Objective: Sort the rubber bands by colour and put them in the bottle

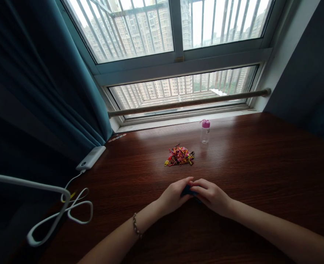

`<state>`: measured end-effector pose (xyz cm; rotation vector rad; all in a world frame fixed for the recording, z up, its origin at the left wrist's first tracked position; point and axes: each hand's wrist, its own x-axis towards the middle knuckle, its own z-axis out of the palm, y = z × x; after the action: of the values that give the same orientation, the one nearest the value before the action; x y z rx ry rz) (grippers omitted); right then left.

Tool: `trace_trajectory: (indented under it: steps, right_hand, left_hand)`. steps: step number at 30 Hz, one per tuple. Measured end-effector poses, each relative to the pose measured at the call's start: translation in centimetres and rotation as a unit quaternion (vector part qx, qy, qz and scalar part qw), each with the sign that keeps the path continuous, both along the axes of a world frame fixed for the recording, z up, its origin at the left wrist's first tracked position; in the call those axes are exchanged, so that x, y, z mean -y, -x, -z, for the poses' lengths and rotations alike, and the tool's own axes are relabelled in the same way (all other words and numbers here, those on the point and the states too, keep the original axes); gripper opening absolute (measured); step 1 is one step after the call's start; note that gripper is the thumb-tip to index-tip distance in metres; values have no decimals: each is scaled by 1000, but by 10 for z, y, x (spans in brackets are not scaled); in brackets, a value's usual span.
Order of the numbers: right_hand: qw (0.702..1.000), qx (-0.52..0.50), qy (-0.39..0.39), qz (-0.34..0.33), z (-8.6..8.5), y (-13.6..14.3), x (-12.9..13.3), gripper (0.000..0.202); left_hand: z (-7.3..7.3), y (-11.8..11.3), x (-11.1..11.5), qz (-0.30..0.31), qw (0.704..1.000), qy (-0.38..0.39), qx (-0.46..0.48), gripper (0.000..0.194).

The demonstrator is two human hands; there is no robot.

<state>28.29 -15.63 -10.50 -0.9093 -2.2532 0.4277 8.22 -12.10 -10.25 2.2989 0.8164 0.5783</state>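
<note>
My left hand [175,195] and my right hand [211,195] meet at the fingertips, low over the wooden table [128,172]. Both are closed around a small dark blue object [188,190], largely covered by the fingers, so its kind cannot be made out. Just beyond them lies a loose heap of small colourful bands [179,156], mostly pink, red, yellow and black; neither hand touches it. Behind the heap, a little to the right, a small clear bottle [205,135] with a pink cap stands upright.
At the table's left edge sits a white power strip [91,158] with its cord looping down. A blue curtain [76,84] hangs on the left. Across the back runs a window, with a horizontal rail [189,103] in front of its lower pane.
</note>
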Motion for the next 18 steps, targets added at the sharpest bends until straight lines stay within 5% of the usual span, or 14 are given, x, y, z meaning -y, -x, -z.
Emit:
trace_trajectory:
  steps: [7, 18]
  right_hand:
    - [999, -29, 16, 30, -1, -9, -4, 22]
    - [998, -31, 33, 35, 0, -7, -2, 26]
  left_hand:
    - [3, 6, 0, -34, 997, -18, 62, 26]
    - [9, 5, 1, -83, 989, 35, 118, 30]
